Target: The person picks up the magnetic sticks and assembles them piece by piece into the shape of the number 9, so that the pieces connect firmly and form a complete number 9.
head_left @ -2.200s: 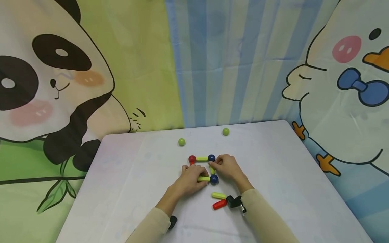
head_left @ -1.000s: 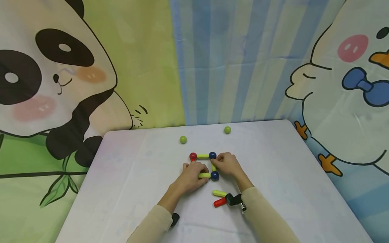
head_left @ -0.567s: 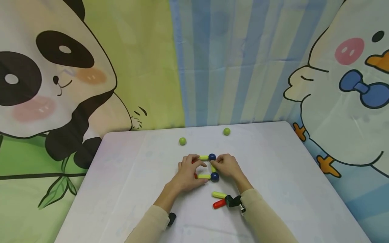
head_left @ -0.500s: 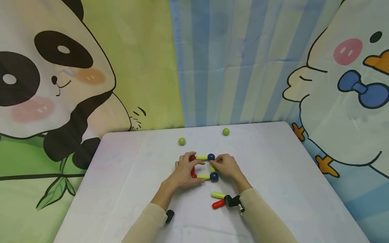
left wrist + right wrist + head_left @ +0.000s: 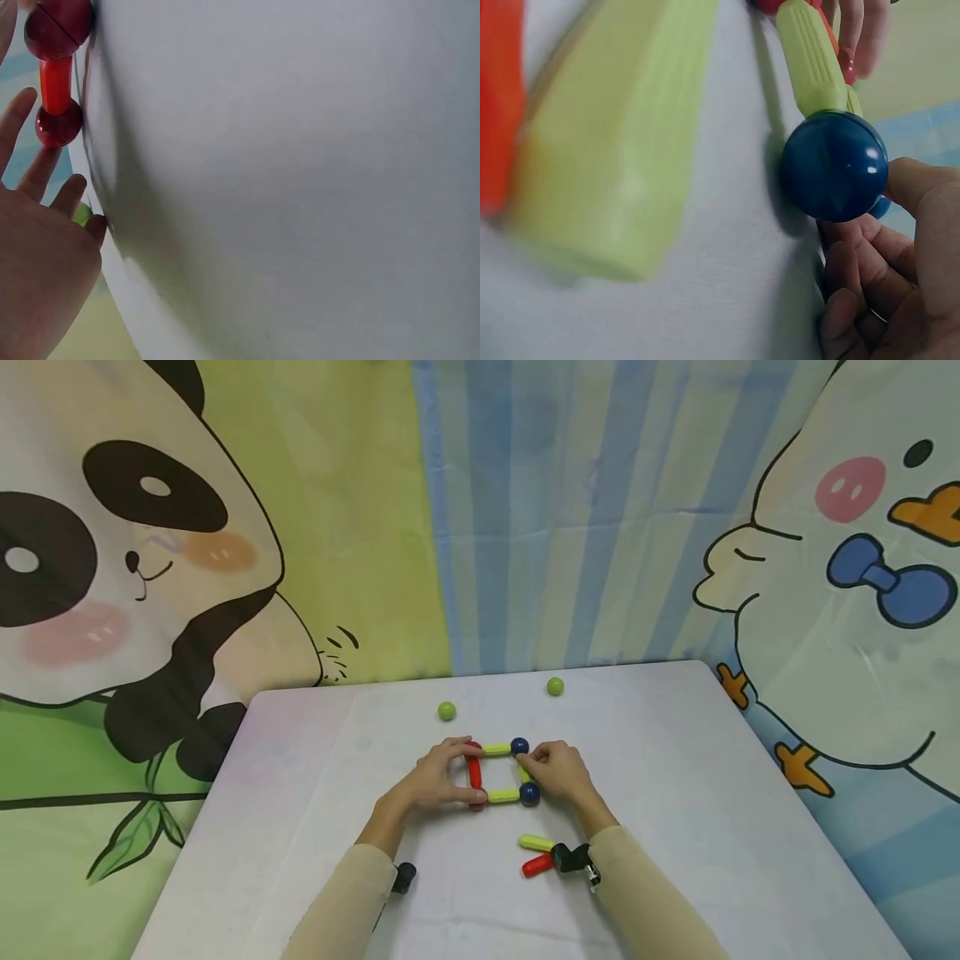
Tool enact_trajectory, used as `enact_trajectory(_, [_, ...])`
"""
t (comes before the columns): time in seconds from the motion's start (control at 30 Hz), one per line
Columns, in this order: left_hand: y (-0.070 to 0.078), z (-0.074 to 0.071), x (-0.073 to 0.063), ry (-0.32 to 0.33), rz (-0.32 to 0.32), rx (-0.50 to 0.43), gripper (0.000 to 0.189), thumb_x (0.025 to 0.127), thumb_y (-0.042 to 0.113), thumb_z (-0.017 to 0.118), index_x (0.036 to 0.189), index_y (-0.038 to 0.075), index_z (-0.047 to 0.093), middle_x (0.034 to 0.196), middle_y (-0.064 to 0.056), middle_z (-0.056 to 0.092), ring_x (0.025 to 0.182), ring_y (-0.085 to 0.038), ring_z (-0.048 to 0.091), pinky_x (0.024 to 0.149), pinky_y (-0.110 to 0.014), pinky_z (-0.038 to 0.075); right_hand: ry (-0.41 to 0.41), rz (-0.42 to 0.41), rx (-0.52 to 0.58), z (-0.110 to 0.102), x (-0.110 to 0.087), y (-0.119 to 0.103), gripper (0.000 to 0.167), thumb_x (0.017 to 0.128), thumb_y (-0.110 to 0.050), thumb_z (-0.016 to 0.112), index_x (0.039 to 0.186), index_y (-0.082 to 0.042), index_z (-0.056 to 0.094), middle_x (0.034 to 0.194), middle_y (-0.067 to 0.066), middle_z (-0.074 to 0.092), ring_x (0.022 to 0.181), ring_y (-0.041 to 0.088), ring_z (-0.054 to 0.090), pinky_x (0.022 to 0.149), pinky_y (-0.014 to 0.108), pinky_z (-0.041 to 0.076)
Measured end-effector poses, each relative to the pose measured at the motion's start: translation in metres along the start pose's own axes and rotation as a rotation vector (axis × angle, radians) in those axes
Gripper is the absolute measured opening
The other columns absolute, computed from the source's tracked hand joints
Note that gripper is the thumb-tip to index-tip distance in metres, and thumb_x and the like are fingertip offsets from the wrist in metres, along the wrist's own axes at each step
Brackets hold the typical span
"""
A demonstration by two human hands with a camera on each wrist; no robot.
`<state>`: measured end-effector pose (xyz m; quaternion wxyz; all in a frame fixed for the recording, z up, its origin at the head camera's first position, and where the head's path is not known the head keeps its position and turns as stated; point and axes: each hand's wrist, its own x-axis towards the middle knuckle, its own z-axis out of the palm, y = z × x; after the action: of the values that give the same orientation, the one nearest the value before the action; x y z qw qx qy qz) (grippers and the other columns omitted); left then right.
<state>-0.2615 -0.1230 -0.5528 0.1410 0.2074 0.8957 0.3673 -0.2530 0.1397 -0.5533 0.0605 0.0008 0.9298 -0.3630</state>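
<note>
Magnetic sticks and balls form a square frame on the white table (image 5: 337, 860). A red stick (image 5: 475, 772) makes its left side, between two red balls (image 5: 58, 124). Yellow-green sticks (image 5: 503, 796) make the other sides, with a near blue ball (image 5: 834, 165) and a far blue ball (image 5: 520, 746) at the right corners. My left hand (image 5: 433, 778) spans the red side, thumb at the near red ball and fingertips at the far one. My right hand (image 5: 564, 772) pinches the frame's right-hand stick close to the far blue ball; its fingers partly hide that stick.
A loose yellow-green stick (image 5: 536, 842) and a loose red stick (image 5: 537, 865) lie near my right wrist. Two green balls (image 5: 447, 711) rest beyond the frame, towards the table's far edge. A patterned curtain (image 5: 525, 527) hangs behind.
My left hand has let go of the near yellow-green stick, shifted left and spread across the red side, uncovering the frame's inside. My right hand stays at the same stick.
</note>
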Motion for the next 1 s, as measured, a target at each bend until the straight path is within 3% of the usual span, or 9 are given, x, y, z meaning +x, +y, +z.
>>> enact_trajectory(0.23, [-0.003, 0.006, 0.005, -0.043, -0.026, 0.057, 0.083, 0.069, 0.057, 0.091, 0.142, 0.037, 0.058, 0.16, -0.001, 0.042, 0.152, -0.032, 0.03, 0.116, -0.067, 0.022, 0.008, 0.009, 0.025, -0.002, -0.004, 0.005, 0.033, 0.097, -0.042, 0.068, 0.088, -0.011, 0.073, 0.073, -0.001, 0.064, 0.067, 0.015, 0.054, 0.064, 0.029, 0.042])
enact_trajectory(0.53, [-0.006, 0.002, 0.008, -0.07, -0.027, -0.053, 0.082, 0.073, 0.051, 0.09, 0.145, 0.037, 0.055, 0.169, 0.0, 0.028, 0.16, -0.032, 0.001, 0.122, -0.065, 0.003, -0.002, 0.002, 0.081, -0.01, -0.022, 0.005, 0.035, 0.099, -0.043, 0.066, 0.107, -0.009, 0.07, 0.084, 0.0, 0.066, 0.075, 0.016, 0.056, 0.068, 0.031, 0.045])
enact_trajectory(0.87, [-0.012, -0.001, 0.004, -0.098, -0.053, -0.014, 0.081, 0.076, 0.055, 0.086, 0.147, 0.041, 0.051, 0.17, 0.0, 0.025, 0.16, -0.03, 0.0, 0.123, -0.062, 0.001, -0.103, -0.056, 0.101, -0.017, -0.05, 0.017, 0.038, 0.1, -0.042, 0.065, 0.118, -0.008, 0.066, 0.095, 0.0, 0.068, 0.083, 0.012, 0.059, 0.075, 0.032, 0.05])
enact_trajectory(1.0, [-0.012, 0.003, 0.006, -0.096, -0.024, -0.012, 0.08, 0.078, 0.056, 0.085, 0.148, 0.04, 0.05, 0.169, -0.002, 0.026, 0.16, -0.033, 0.0, 0.122, -0.064, 0.002, -0.106, -0.061, 0.111, -0.021, -0.062, 0.022, 0.038, 0.098, -0.041, 0.068, 0.118, -0.008, 0.064, 0.092, -0.001, 0.066, 0.08, 0.013, 0.057, 0.072, 0.03, 0.048])
